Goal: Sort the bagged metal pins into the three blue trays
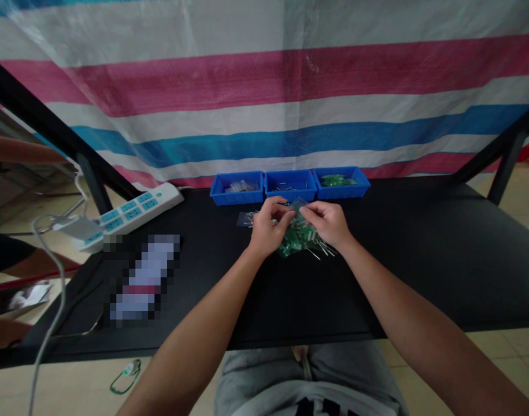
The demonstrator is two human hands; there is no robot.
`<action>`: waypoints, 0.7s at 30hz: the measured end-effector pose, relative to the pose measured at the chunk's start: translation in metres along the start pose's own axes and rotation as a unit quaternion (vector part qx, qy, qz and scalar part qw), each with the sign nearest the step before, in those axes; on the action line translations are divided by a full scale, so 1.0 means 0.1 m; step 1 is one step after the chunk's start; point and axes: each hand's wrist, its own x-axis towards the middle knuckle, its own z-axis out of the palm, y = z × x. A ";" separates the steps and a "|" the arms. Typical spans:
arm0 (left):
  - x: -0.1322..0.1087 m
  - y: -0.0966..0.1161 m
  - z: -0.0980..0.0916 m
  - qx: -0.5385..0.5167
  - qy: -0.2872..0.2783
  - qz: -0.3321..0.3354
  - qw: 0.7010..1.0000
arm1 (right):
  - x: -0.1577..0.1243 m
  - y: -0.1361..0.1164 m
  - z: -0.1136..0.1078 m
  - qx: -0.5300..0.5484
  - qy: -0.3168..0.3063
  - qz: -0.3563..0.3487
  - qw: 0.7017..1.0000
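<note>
Both of my hands meet over the middle of the black table, around a small clear plastic bag (298,204). My left hand (269,226) has its fingers curled, with thumb and fingertips at the bag's left side. On the right side, my right hand (328,222) pinches the bag between thumb and fingers. Directly beneath lies a pile of green packets (292,242) in clear plastic. Several thin metal sticks (326,247) poke out of it at the right. Another clear bag (245,219) with thin metal pieces rests just left of my left hand, which partly covers it.
Behind my hands stand three blue bins: the left bin (218,198) with clear bags, the middle bin (290,195) with thin metal pieces, the right bin (344,192) with green packets. A power strip (160,199) and a blurred-out object (147,277) lie on the table (441,260) at left.
</note>
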 end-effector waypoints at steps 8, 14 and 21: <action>0.21 -0.17 -0.26 0.157 0.129 0.015 0.979 | 0.07 0.09 -0.07 -0.009 0.039 0.026 0.999; 0.41 -0.28 -0.48 0.304 0.157 -0.109 0.933 | 0.07 0.12 -0.10 -0.072 0.023 -0.005 0.997; 0.44 -0.29 -0.49 0.397 0.066 -0.183 0.897 | 0.06 0.10 -0.10 -0.122 0.005 -0.027 0.992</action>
